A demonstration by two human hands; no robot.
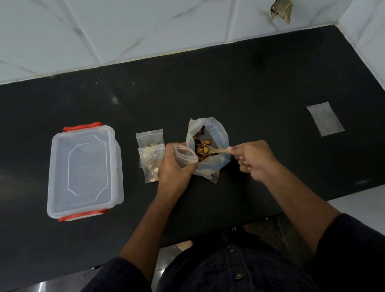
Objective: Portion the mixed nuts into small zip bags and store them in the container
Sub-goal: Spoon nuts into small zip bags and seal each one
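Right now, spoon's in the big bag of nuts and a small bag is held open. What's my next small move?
Probably lift the spoon with the right hand and tip its nuts into the small zip bag, whose mouth the left hand holds open right beside the big bag.

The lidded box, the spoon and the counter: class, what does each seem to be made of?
Box: probably plastic, cloudy and see-through, with orange clips.
Spoon, held by the right hand: pale and thin, perhaps wood or plastic; too small to tell.
Counter: dark and faintly speckled, likely polished stone.
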